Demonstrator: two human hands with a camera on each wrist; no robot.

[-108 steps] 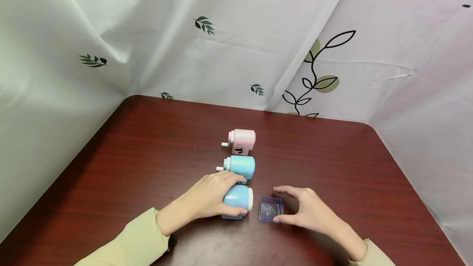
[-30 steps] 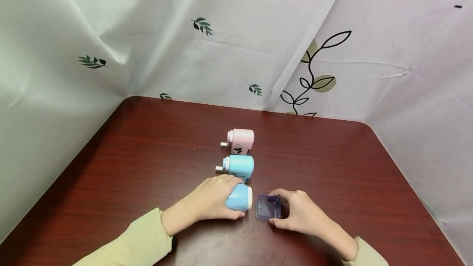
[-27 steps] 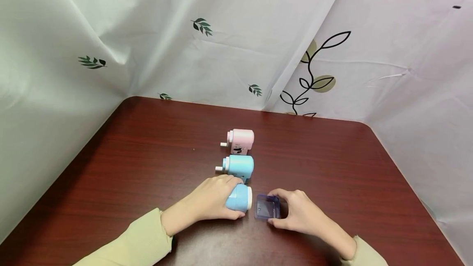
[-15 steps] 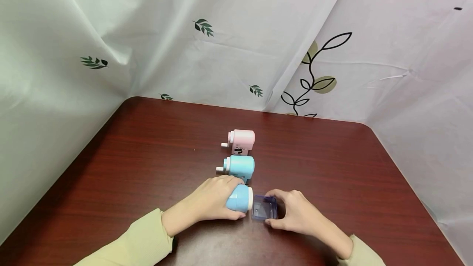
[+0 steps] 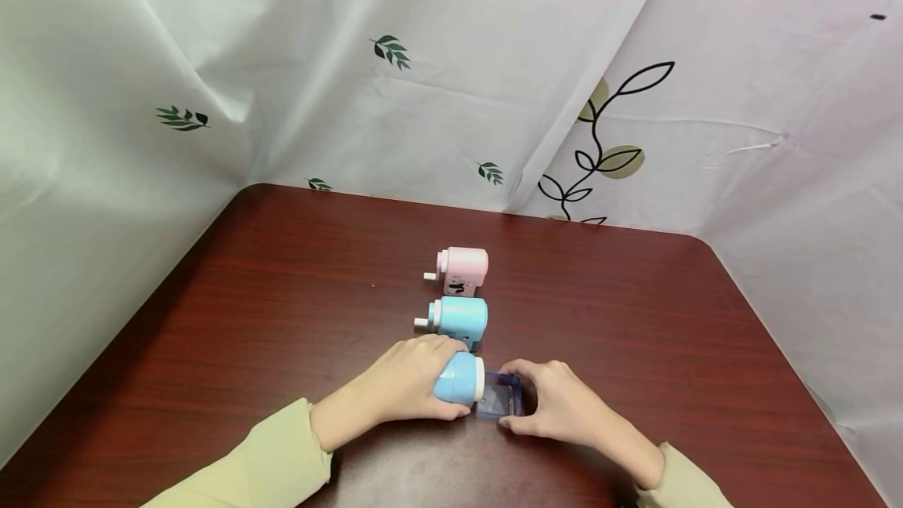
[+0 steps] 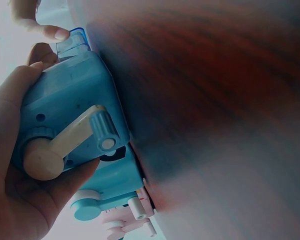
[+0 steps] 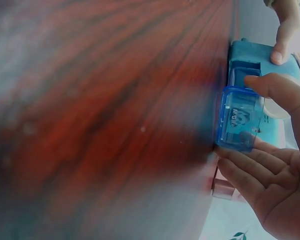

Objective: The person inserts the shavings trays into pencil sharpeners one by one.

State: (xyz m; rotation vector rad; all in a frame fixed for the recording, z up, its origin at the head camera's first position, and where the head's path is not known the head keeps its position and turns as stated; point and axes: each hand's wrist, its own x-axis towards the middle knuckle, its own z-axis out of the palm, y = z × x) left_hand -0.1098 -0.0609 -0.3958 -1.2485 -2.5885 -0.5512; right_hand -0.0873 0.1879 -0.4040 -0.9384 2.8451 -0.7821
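Observation:
In the head view my left hand (image 5: 395, 382) grips a blue crank pencil sharpener (image 5: 455, 379) around its body, near the table's front. The left wrist view shows its crank handle (image 6: 72, 132) facing the camera. My right hand (image 5: 564, 406) pinches a clear, blue-tinted shavings drawer (image 5: 498, 398) between thumb and fingers. The drawer lies low on the table, its near end right at the sharpener's right side. In the right wrist view the drawer (image 7: 240, 120) lines up with the opening (image 7: 246, 67) in the sharpener's base; how far it reaches in is hard to tell.
Right behind the held sharpener stands a light-blue crank sharpener (image 5: 462, 318), and behind that a pink one (image 5: 466, 269). All rest on a dark red-brown table (image 5: 317, 257) with a white leaf-patterned cloth (image 5: 451, 100) hanging around its back and sides.
My right hand has slid the drawer leftward across the table up to the sharpener, after gripping it more closely. My left hand has kept its hold, nearly still.

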